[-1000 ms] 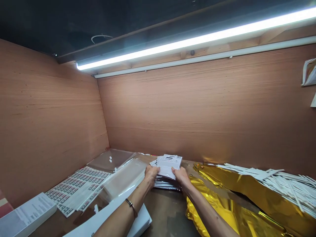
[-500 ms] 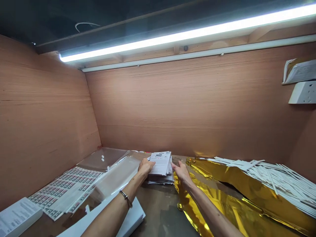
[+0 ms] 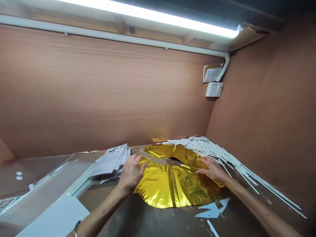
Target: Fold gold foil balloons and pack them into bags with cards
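Note:
A crumpled gold foil sheet, curved like a ring (image 3: pixel 172 187), lies on the brown worktop (image 3: pixel 153 217). My right hand (image 3: pixel 212 169) rests on its right edge with the fingers spread. My left hand (image 3: pixel 132 172) is open and slightly blurred, over the foil's left edge and just in front of a fanned stack of printed white papers (image 3: pixel 111 161). Neither hand holds anything. The foil's far section curves behind a dark gap.
Several thin white strips (image 3: pixel 219 153) lie in a heap at the right, along the wall. Clear plastic sleeves (image 3: pixel 46 172) and a white sheet (image 3: pixel 51 214) are at the left. A wall socket (image 3: pixel 214 89) is on the back wall, beneath a tucked paper (image 3: pixel 212 73).
My view has swung right. Both hands have left the paper stack and moved apart, and the right hand now lies on the gold foil.

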Demonstrator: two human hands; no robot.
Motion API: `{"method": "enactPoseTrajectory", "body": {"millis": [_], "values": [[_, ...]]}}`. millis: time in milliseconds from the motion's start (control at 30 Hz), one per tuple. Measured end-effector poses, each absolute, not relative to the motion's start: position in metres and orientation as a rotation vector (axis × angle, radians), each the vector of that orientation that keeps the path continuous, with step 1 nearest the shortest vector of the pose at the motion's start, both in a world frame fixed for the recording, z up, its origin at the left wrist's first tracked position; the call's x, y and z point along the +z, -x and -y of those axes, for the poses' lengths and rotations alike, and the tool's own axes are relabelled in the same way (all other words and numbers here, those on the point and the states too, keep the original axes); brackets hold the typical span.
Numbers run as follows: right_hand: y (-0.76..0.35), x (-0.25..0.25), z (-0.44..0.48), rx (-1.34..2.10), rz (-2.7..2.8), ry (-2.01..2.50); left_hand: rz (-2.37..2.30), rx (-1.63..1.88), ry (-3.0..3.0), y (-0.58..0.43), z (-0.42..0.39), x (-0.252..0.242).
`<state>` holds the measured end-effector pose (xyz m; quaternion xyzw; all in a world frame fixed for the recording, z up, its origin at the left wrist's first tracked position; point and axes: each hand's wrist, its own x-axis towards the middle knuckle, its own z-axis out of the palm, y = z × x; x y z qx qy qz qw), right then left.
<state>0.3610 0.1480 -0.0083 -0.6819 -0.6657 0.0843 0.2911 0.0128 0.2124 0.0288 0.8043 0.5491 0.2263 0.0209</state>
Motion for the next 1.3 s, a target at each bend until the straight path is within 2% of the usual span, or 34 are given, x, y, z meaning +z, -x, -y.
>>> {"method": "enactPoseTrajectory", "body": {"millis": [233,400,767,933,1100,1300], "values": [[-0.382,-0.041,-0.141,0.172,1.836,1.746,-1.167,0.574,-2.518,-0.125,-0.159,-0.011],[-0.372,-0.022,-0.138,-0.031,1.949,1.711,-1.048,0.646,-2.521,-0.173,-0.169,-0.013],[-0.353,0.083,-0.141,-0.491,2.323,1.622,-1.091,0.937,-2.288,-0.2,-0.195,0.027],[-0.334,0.149,-0.151,-0.719,2.402,1.497,-1.021,1.109,-2.197,-0.171,-0.206,0.074],[-0.29,0.227,-0.149,-1.241,2.46,1.203,-1.007,1.233,-2.171,-0.125,-0.222,0.124],[-0.243,0.294,-0.128,-1.406,2.406,1.049,-1.123,1.313,-2.219,-0.065,-0.219,0.141]]}}
